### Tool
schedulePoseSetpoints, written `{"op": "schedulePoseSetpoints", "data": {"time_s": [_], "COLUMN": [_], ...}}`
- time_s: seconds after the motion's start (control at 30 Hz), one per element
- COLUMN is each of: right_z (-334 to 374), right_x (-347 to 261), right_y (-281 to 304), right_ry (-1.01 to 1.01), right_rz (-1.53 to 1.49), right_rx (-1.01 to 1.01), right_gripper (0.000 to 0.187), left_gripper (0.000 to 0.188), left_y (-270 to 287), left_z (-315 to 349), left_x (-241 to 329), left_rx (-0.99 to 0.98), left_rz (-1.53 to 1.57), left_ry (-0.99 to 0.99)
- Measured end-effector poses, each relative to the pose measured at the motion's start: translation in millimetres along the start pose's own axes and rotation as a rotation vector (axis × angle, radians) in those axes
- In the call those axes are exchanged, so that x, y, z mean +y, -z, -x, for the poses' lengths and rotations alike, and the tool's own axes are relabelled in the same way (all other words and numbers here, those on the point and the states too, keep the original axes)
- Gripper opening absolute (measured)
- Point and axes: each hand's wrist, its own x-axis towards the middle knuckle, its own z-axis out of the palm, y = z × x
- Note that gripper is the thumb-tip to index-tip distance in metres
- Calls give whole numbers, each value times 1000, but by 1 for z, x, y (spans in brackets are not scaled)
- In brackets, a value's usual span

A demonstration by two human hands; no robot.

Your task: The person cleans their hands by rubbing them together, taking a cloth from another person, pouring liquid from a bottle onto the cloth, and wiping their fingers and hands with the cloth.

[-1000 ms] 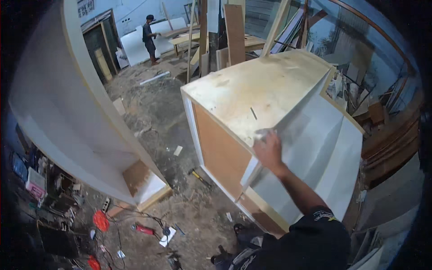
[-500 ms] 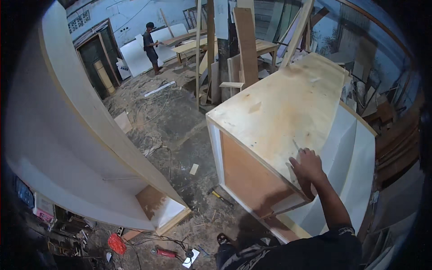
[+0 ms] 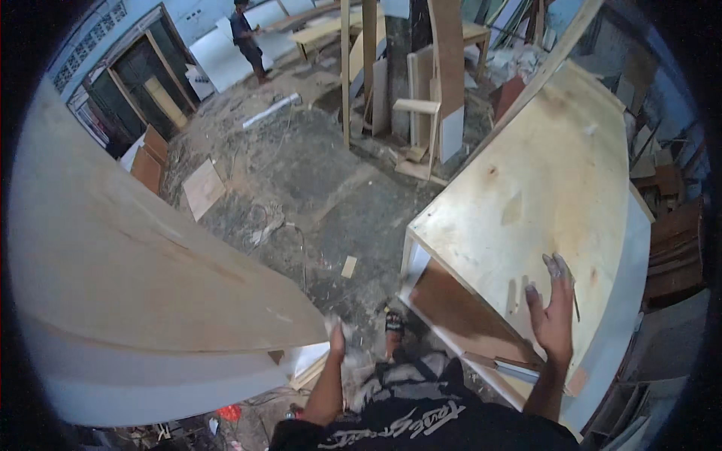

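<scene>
My right hand (image 3: 554, 319) is above the pale plywood top of a cabinet (image 3: 545, 177) on the right. Its thumb and front fingers stretch forward, apart. A thin, dark, pencil-like stick (image 3: 577, 304) shows along the outer side of this hand and seems held by the rear fingers, which are partly hidden. My left hand (image 3: 338, 342) is at the pointed near end of a large curved plywood cabinet (image 3: 180, 263) on the left. Blur hides its fingers, and I cannot tell whether it touches the corner.
Between the cabinets runs a stained concrete floor (image 3: 301, 165) with a small wood offcut (image 3: 350, 266) and a cable. My foot (image 3: 394, 323) is in the gap. Upright boards (image 3: 449, 75) stand around a post ahead. A person (image 3: 246, 41) stands far left by a bench.
My left hand has come into view beside the left cabinet's end. My right hand has lifted and stretched its front fingers. The view has shifted, and the left cabinet now appears more tipped over.
</scene>
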Motion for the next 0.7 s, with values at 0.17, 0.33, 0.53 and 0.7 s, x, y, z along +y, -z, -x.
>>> {"op": "schedulePoseSetpoints", "data": {"time_s": [0.17,0.33,0.53,0.7], "right_z": [-47,-104,-194,-318], "right_x": [-77,-135,-198,-268], "right_y": [-75,-144,-265,-297], "right_ry": [110,417,326,135], "right_rz": [-348,-536,-559,-667], "right_rx": [-152,-289,-378,-262], "right_gripper": [44,25,19,40], "left_gripper": [74,84,75,71], "left_y": [23,94,191,250], "left_z": [-86,-148,-246,-324], "left_x": [99,135,115,144], "left_rx": [158,191,166,-870], "left_rz": [-23,568,694,1095], "left_ry": [12,229,192,-69]}}
